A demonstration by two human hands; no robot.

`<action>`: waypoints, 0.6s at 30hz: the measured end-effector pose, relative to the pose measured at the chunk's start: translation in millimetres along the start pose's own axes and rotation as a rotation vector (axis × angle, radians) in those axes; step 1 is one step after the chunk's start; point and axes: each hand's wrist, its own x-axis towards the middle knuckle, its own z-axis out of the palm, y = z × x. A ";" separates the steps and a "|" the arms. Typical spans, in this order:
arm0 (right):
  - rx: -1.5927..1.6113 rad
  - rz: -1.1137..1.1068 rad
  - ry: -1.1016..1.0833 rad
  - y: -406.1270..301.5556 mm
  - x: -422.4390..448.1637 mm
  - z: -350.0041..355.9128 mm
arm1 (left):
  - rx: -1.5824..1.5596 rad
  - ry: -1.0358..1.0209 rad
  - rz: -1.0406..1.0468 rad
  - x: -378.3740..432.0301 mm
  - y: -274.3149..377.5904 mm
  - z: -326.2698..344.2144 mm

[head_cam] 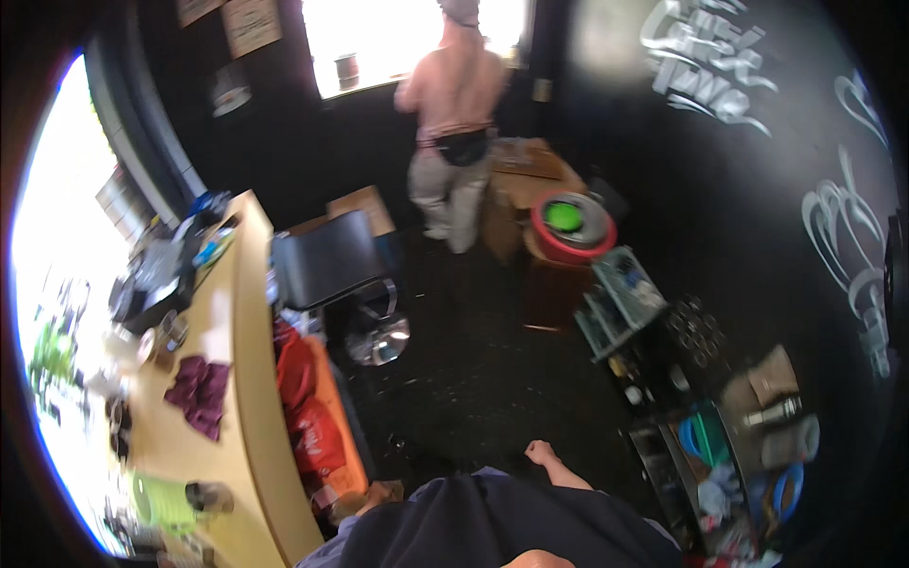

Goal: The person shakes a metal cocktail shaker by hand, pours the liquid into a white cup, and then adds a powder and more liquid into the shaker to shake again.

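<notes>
My right hand (542, 452) hangs over the dark floor (454, 383) with its fingers curled in, and no object shows in it. Low beside the counter is my left hand (375, 495), partly hidden by my dark top and blurred. A small tan item (393, 490) shows right at it, but whether the fingers hold it cannot be made out. Close by, red plastic bags (316, 437) sit with an orange container (341, 454) under the wooden counter (248, 397).
A person (460, 92) stands at the bright window, back turned. A black chair (330, 259) is beside the counter. On the right are a red basin (575, 252) on boxes, a grey crate rack (625, 298) and a loaded shelf (671, 461). A purple cloth (199, 397) lies on the counter.
</notes>
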 end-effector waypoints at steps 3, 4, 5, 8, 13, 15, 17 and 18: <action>0.157 0.184 0.131 92.9 -53.1 -20.7 | 0.074 -0.209 -0.079 -2.7 34.4 21.2; 0.193 0.252 0.198 131.1 -72.0 -22.4 | 0.103 -0.248 -0.049 4.3 55.6 24.9; 0.252 0.352 0.293 155.6 -93.2 -20.1 | 0.141 -0.271 -0.028 11.3 73.3 26.1; 0.404 0.638 0.444 232.3 -154.8 6.9 | 0.219 -0.306 0.067 40.3 139.5 28.0; 0.536 0.910 0.459 307.0 -233.9 101.5 | 0.071 -0.267 0.162 128.2 272.6 13.9; 0.443 0.969 0.439 332.7 -252.3 174.2 | -0.009 -0.281 0.250 158.1 338.0 16.2; 0.473 1.063 0.305 333.9 -267.4 219.8 | -0.010 -0.236 0.312 177.0 400.7 14.8; 0.566 1.100 0.277 322.7 -271.5 236.7 | 0.000 -0.196 0.346 183.2 438.7 16.6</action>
